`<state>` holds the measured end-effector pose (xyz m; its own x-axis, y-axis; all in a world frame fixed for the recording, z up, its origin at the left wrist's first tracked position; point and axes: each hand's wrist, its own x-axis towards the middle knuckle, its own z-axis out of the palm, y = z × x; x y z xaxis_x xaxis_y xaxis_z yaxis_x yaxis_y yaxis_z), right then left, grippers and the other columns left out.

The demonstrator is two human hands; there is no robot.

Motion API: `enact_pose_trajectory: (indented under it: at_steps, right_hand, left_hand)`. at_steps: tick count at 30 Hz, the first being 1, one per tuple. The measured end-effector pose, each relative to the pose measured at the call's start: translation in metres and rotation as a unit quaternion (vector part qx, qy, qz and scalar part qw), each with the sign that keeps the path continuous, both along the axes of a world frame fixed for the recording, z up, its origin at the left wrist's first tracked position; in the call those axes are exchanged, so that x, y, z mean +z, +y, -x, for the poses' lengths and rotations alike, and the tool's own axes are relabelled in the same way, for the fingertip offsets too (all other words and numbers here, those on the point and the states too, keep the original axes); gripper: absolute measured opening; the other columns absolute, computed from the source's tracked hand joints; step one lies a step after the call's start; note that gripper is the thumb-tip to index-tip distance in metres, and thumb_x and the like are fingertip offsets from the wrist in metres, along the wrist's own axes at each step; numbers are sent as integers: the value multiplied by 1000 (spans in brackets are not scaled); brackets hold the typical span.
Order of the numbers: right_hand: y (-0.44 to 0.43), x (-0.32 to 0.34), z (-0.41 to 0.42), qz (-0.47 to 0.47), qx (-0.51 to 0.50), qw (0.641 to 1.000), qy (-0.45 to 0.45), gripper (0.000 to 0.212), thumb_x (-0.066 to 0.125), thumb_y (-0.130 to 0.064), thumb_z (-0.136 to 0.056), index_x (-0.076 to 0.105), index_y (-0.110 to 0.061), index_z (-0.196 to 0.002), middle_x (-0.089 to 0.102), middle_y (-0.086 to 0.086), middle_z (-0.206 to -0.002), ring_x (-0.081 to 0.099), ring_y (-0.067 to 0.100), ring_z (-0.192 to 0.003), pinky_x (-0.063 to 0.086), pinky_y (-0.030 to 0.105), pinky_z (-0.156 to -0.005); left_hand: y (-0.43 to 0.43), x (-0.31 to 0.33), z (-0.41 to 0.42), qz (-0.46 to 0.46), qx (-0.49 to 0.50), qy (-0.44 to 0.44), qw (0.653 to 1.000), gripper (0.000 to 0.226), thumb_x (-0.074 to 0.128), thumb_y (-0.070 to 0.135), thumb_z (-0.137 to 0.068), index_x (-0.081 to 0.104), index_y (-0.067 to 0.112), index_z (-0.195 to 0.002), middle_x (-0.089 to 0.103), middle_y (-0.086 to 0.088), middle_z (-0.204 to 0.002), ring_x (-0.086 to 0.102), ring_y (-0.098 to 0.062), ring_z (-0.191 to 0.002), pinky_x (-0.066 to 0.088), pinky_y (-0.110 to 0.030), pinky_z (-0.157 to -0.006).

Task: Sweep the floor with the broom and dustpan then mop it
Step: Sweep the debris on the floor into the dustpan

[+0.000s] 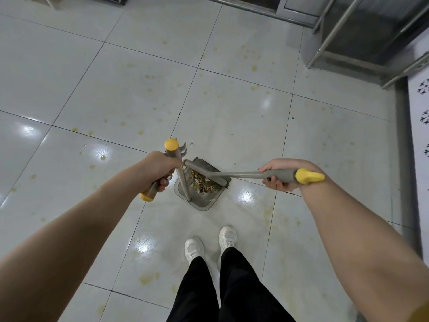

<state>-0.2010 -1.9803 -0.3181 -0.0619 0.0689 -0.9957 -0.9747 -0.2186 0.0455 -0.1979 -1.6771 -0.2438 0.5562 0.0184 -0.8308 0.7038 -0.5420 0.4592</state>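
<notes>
Our left hand gripped the dustpan steady to catch debris; our right hand gripped the broom to sweep it in.

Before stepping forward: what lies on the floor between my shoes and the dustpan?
In the head view, only glossy, faintly stained tile lies between the shoes and the dustpan; no object.

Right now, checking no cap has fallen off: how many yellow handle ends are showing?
3. A cap tops the dustpan pole above the left hand; a tip ends the grip below that hand; another cap ends the broom handle past the right hand. None seems hidden.
</notes>
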Motion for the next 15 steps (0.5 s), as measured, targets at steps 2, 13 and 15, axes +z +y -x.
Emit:
enact_pose_trajectory:
  at_steps: [2, 13, 15]
  right_hand:
    - [-3, 2, -4, 6, -16, 1000, -6, 40, 48, -41, -95, 49, -6, -74, 50, 0, -46, 46, 7, -27, 34, 12, -26]
    - [32, -24, 6, 9, -91, 995, -44, 26, 45, -28, -98, 42, -9, -80, 50, 6, -47, 46, 11, -25, 38, 12, -30]
    - [31, -24, 6, -14, -55, 998, -22, 33, 41, -32, -99, 44, -9, -74, 48, 3, -43, 46, 8, -26, 36, 11, -29]
  left_hand:
    - [-4, -3, 6, -11, -11, 3, 1000, 28, 47, 14, -89, 36, 10, -64, 33, -5, -53, 27, -11, -28, 26, -13, -37]
    - [-11, -6, -5, 2, -17, 6, 1000, 27, 47, 16, -89, 37, 10, -64, 33, -4, -52, 28, -12, -30, 26, -15, -38]
    - [-14, -5, -7, 3, -21, 4, 1000, 28, 47, 17, -90, 37, 10, -65, 34, -4, -51, 28, -11, -29, 27, -15, -37]
